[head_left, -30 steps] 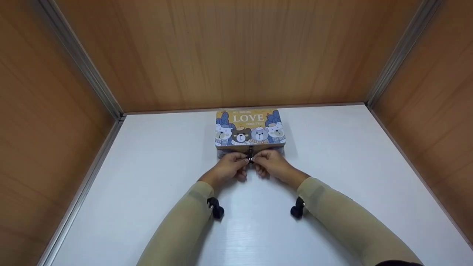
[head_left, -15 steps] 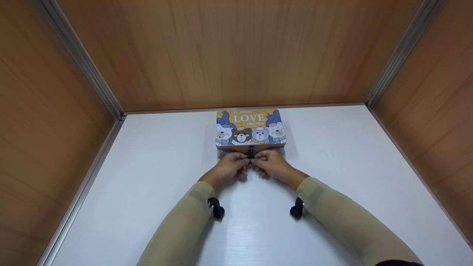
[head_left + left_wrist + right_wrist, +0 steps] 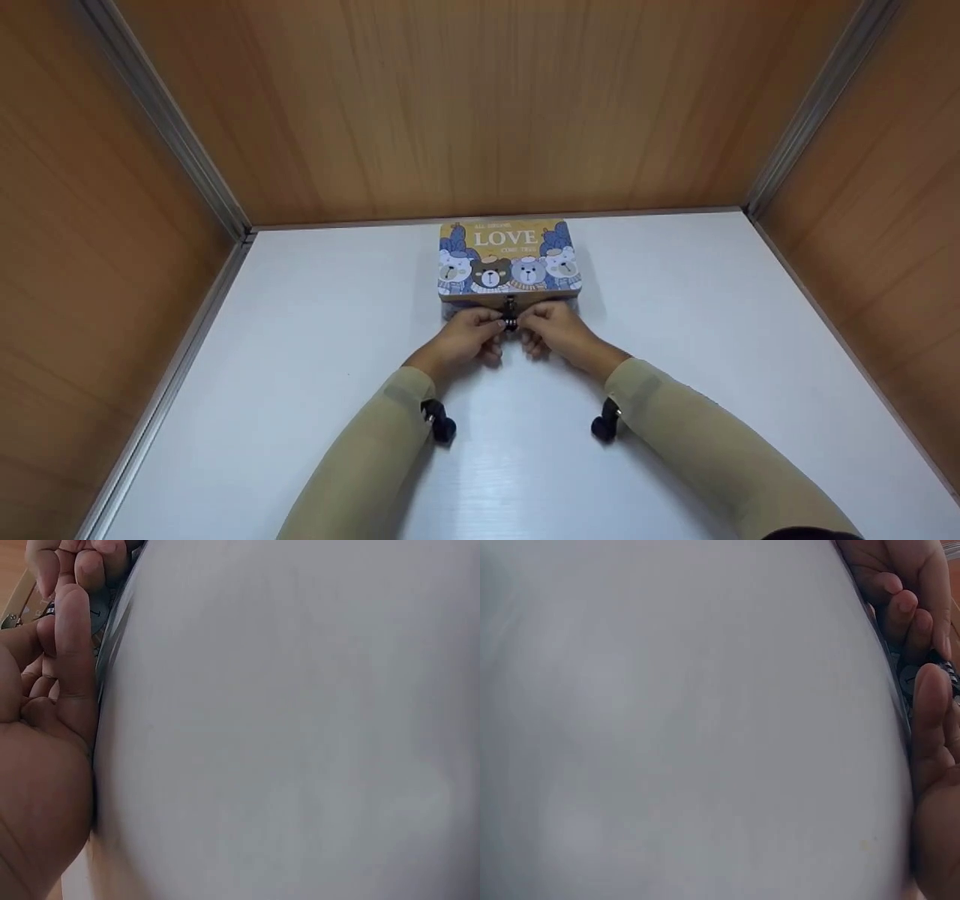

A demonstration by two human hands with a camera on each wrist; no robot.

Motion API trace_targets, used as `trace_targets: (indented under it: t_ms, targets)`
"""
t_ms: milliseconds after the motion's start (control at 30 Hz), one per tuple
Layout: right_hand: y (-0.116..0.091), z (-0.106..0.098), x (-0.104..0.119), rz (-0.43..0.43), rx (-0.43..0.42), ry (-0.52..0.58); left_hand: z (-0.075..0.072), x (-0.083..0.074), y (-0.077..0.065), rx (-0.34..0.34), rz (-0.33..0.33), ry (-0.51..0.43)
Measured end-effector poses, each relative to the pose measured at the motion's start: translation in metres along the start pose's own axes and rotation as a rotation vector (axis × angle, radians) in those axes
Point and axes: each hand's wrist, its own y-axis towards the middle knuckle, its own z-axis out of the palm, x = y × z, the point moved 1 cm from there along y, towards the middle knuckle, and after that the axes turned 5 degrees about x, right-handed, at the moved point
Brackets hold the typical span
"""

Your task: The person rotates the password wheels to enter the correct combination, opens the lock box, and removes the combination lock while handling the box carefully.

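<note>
A tin box [image 3: 507, 259] with bears and the word LOVE on its lid stands closed at the table's back edge. From the clasp [image 3: 510, 301] at its front hangs a small black combination padlock [image 3: 511, 324], its dials visible as a striped row in the right wrist view. My left hand [image 3: 466, 337] pinches the padlock's left side between thumb and forefinger. Opposite it, the thumb and forefinger of my right hand [image 3: 556, 336] hold the padlock's right side. Fingers partly cover the padlock in both wrist views.
Under the box is a white table [image 3: 360, 315]. A wooden back panel [image 3: 480, 112] rises close behind the box, with wooden side panels [image 3: 862, 247] to left and right. Black wrist devices [image 3: 442, 429] hang beneath both sleeves.
My right fingertips have drawn slightly to the right, so more of the padlock's dials show than half a second ago. The left hand and the box stay in place.
</note>
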Motion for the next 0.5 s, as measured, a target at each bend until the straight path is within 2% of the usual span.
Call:
trace_targets:
  t_ms: [300,500]
  targets:
    - [-0.0012,0.0006,0.0012,-0.017,-0.001,-0.026,-0.0005,-0.0004,-0.0001,0.014,0.006,0.003]
    - [-0.0016,0.0007,-0.0006,-0.033,-0.003,-0.024,0.0002,0.0008,0.0007,-0.001,0.004,0.02]
